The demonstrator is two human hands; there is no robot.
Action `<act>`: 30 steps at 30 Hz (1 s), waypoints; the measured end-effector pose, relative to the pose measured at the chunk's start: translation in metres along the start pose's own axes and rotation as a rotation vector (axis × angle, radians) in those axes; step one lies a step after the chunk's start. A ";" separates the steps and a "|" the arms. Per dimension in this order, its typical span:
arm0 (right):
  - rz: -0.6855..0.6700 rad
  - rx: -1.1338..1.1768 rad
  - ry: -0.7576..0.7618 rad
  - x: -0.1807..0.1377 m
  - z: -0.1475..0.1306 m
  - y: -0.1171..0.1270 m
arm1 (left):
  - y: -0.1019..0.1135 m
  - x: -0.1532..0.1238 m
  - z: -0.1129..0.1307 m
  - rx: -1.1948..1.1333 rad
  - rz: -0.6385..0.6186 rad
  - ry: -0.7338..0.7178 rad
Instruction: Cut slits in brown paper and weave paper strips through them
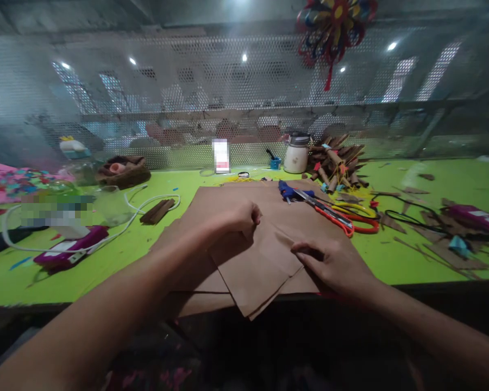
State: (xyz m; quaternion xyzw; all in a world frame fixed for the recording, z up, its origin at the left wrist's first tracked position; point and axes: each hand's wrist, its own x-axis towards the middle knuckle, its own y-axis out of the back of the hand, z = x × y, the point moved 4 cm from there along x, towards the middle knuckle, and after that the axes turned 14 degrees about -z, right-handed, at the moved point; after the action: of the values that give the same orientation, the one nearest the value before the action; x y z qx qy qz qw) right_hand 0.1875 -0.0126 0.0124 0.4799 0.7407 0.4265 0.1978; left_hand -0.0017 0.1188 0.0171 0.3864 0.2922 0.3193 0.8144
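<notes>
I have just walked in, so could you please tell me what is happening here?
A person at a green table is handling brown paper. The left hand is curled over it, and the right hand reaches its right side. The paper's near corner overhangs the table edge, and orange-handled scissors lie beyond the right hand.

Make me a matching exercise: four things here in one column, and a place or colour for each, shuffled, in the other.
Things
1. Brown paper
2. Jar
3. Hanging ornament
4. Tabletop

Places and colours
A. Bright yellow-green
B. At the upper right of the picture, with a red tassel
C. Under the left hand and right hand
D. Just left of the pile of brown rolls

Pairs: 1-C, 2-D, 3-B, 4-A
</notes>
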 end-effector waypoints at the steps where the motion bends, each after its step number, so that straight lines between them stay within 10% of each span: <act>1: 0.000 -0.046 0.004 -0.001 -0.002 -0.001 | -0.004 -0.001 0.001 0.032 0.039 -0.012; 9: 0.001 -0.358 0.127 -0.006 -0.012 -0.007 | -0.016 -0.032 0.026 0.419 0.334 -0.226; 17: 0.044 -0.406 0.409 -0.010 -0.009 -0.011 | -0.024 -0.029 0.025 0.283 0.192 -0.358; 30: 0.020 -0.438 0.392 -0.031 -0.011 -0.013 | -0.046 -0.038 0.034 0.611 0.011 -0.352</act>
State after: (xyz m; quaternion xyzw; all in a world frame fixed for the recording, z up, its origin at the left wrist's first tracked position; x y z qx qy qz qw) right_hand 0.1869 -0.0470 0.0043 0.3417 0.6503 0.6627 0.1455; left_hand 0.0128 0.0525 0.0069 0.6629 0.2275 0.1499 0.6973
